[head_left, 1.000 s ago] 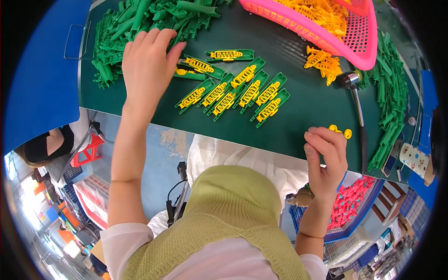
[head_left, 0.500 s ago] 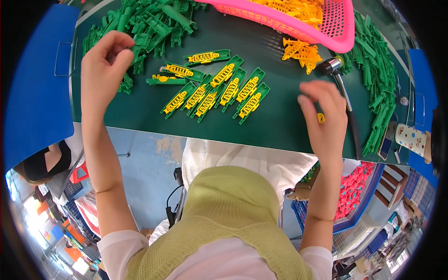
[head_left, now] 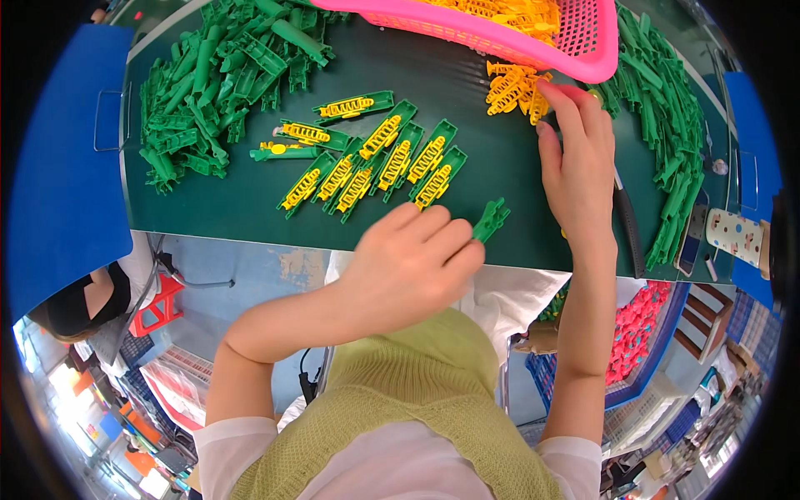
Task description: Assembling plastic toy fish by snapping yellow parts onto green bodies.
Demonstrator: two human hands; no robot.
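Note:
My left hand (head_left: 417,258) is closed around a green plastic part (head_left: 492,220) near the table's front edge, with one end of the part sticking out to the right. My right hand (head_left: 581,162) reaches toward a small heap of yellow-orange plastic pieces (head_left: 515,90); its thumb and fingers are apart, and nothing shows between them. Left of centre lie several green holders with yellow ribbed inserts (head_left: 390,137), most of them side by side and slanted. A little yellow piece (head_left: 564,235) is partly hidden by my right wrist.
Green parts form a big pile (head_left: 221,79) at the back left and another pile (head_left: 662,125) along the right. A pink basket (head_left: 596,58) of yellow pieces stands at the back. The hammer's black handle (head_left: 629,225) shows beside my right forearm, with a phone (head_left: 693,237) farther right.
My left hand has come from the left pile to the front middle, now with a green part in it. My right hand has moved up to the loose yellow pieces, covering the hammer's head.

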